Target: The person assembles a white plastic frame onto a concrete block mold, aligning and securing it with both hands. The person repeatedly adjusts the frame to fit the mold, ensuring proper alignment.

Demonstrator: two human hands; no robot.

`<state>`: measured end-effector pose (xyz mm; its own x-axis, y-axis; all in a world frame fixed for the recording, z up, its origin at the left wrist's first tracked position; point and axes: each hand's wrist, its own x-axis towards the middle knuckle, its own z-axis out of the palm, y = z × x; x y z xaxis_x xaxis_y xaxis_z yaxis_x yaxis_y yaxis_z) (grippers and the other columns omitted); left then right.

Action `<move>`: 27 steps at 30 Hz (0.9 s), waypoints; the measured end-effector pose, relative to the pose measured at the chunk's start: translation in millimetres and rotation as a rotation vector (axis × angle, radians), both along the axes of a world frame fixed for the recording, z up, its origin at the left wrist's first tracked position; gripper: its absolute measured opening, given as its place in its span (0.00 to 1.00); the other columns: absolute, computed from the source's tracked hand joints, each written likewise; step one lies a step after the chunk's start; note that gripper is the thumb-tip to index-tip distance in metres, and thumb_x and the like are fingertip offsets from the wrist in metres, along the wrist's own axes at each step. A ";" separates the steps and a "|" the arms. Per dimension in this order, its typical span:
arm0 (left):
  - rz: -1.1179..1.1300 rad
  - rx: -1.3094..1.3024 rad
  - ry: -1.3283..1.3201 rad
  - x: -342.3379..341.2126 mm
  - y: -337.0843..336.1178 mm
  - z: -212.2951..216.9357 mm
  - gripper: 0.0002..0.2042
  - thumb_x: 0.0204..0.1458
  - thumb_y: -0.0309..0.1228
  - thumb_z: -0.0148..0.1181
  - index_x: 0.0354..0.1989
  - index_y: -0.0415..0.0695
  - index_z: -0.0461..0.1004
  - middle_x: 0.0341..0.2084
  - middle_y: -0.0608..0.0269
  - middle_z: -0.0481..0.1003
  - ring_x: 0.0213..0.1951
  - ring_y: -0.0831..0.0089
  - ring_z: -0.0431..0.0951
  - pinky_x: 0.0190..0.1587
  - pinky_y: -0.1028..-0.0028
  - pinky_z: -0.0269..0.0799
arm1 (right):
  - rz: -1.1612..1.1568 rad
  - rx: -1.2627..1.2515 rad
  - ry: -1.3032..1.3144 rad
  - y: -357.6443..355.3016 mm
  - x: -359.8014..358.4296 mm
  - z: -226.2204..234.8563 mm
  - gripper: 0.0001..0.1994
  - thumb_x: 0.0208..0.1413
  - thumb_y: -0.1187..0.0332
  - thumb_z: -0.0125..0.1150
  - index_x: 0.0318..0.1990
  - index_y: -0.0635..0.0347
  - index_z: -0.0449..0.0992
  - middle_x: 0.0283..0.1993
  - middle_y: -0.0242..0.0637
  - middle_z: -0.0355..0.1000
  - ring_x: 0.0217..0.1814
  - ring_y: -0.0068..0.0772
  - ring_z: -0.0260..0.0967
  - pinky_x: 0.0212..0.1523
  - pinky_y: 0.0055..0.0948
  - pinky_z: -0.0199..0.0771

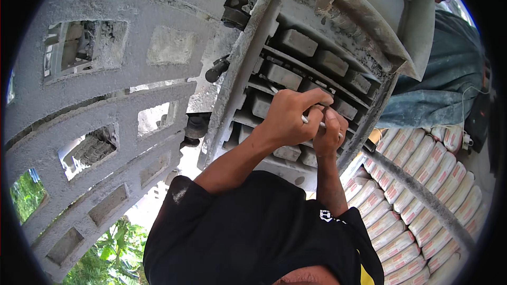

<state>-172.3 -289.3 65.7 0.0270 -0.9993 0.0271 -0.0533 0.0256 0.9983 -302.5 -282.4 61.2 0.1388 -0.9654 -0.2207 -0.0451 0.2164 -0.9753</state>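
Observation:
Both hands are closed around a thin, pale metal rod [304,119] over the middle of a block-making mould [288,5]. My left hand [288,115] grips it with the fingers curled under and the thumb side up. Close beside it on the right, my right hand [329,129] holds the same rod, whose end sticks out past the fingers. Just left of my left hand, a thin light tip shows among the mould bars; whether it belongs to the rod I cannot tell. Rows of grey rectangular blocks [299,43] sit between dark metal bars, partly hidden by my hands.
A large cement-crusted metal frame [174,46] with square openings fills the left. Dark bolts [216,68] jut out beside the mould. At right, a long grey bar [422,190] slants past stacked filled sacks [417,166], below a dusty dark cloth [443,74].

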 end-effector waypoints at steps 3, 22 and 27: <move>0.077 -0.089 0.075 -5.3 -2.3 -32.8 0.08 0.40 0.20 0.47 0.26 0.38 0.75 0.17 0.56 0.73 0.18 0.71 0.75 0.23 0.77 0.69 | -0.055 -0.169 0.238 -0.7 2.9 -23.7 0.18 0.56 0.61 0.43 0.17 0.61 0.59 0.17 0.24 0.56 0.20 0.16 0.48 0.21 0.24 0.45; 0.192 -0.309 -0.006 -18.3 -5.5 -31.8 0.04 0.40 0.20 0.52 0.21 0.39 0.73 0.16 0.59 0.73 0.16 0.68 0.74 0.20 0.75 0.69 | -0.169 -0.824 1.008 11.6 -14.4 -49.8 0.18 0.56 0.62 0.44 0.35 0.70 0.75 0.34 0.44 0.75 0.36 0.29 0.71 0.36 0.28 0.69; 0.216 -0.248 0.071 -13.6 2.2 -32.1 0.04 0.40 0.19 0.51 0.21 0.40 0.73 0.16 0.60 0.73 0.16 0.70 0.74 0.20 0.75 0.68 | -0.095 -0.269 0.484 11.4 -3.9 -26.1 0.21 0.55 0.59 0.42 0.24 0.70 0.72 0.22 0.29 0.69 0.24 0.20 0.63 0.24 0.19 0.58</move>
<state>-185.9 -287.1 33.6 0.2484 -0.9333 0.2591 -0.0145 0.2639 0.9644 -306.4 -271.0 35.1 -0.0077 -0.9998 0.0181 -0.4938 -0.0119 -0.8695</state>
